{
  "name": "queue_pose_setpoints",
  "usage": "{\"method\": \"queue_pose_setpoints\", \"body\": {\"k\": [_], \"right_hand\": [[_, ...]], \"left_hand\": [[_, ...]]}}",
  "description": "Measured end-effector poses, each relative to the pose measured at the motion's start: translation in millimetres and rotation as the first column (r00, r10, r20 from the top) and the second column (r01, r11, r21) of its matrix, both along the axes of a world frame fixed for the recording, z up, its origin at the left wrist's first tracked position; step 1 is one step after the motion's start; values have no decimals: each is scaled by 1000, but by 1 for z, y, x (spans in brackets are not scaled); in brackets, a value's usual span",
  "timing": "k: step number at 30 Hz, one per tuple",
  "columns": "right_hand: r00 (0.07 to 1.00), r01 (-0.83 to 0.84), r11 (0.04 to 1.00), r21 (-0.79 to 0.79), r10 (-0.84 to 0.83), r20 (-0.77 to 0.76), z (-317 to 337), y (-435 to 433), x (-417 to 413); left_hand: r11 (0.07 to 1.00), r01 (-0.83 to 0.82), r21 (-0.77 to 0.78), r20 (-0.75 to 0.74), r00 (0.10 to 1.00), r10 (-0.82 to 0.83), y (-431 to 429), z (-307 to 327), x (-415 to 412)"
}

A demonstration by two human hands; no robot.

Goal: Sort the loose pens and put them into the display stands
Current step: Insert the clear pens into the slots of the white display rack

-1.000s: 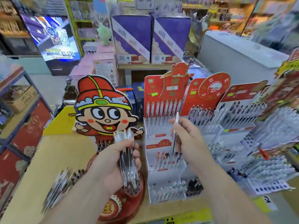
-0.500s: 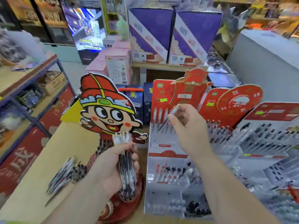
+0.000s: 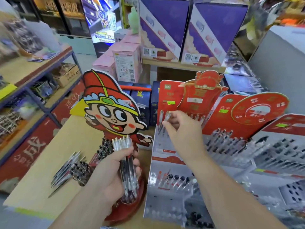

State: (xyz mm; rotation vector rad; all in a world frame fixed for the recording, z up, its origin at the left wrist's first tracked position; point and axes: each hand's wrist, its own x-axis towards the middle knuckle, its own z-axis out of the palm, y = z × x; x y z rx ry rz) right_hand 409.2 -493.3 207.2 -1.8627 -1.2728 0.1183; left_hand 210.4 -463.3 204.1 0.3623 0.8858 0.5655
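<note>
At 8 o'clock, loose pens [image 3: 66, 169] lie on the table [image 3: 41, 176], untouched. At 6 o'clock the left hand [image 3: 112, 172] still grips a bundle of clear pens [image 3: 127, 162], fingers curled round it, in front of the cartoon stand [image 3: 109, 109]. At 1 o'clock from it, the right hand [image 3: 183, 134] pinches 1 pen [image 3: 166, 117] between thumb and fingertips. 1 second ago that pen stood over the middle tier of the display stand [image 3: 158, 144]. Now it has risen to the top row at 12 o'clock, tip angled down beside a seated pen. Slotting looks imminent, and the bundle still waits.
</note>
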Motion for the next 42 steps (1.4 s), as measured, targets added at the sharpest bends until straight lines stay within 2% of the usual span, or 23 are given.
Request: {"method": "queue_pose_setpoints", "body": {"k": [4, 14, 23, 29, 30, 32, 34, 35, 37, 42], "right_hand": [[997, 77, 994, -78, -76, 7, -3, 6, -7], [982, 185, 973, -134, -188, -11, -1, 13, -26], [977, 208, 967, -148, -212, -6, 0, 15, -31], [958, 254, 958, -131, -267, -101, 6, 1, -40], [961, 225, 963, -151, -245, -129, 9, -4, -42], [926, 98, 974, -207, -165, -339, 17, -13, -50], [800, -45, 969, -241, -110, -590, 22, -17, -58], [749, -92, 960, -263, -107, -654, 23, -18, -61], [713, -124, 950, -288, -116, -692, 21, -19, -63], [697, -109, 953, -284, -131, -706, 20, -24, -58]], "left_hand": [[996, 90, 18, -40, 995, -89, 8, 0, 0], [975, 217, 35, -104, 972, -213, 23, -5, -2], [978, 203, 40, -11, 979, -203, 22, -2, -11], [959, 261, 111, -30, 965, -259, 18, 1, -14], [956, 264, 125, -41, 964, -261, 19, 0, -13], [946, 286, 150, -54, 958, -281, 19, -1, -12], [931, 324, 167, -61, 946, -318, 18, -1, -10], [924, 339, 176, -65, 941, -333, 17, 0, -9], [913, 355, 199, -77, 935, -346, 15, 0, -6], [901, 367, 231, -101, 930, -353, 13, 0, -2]]}}
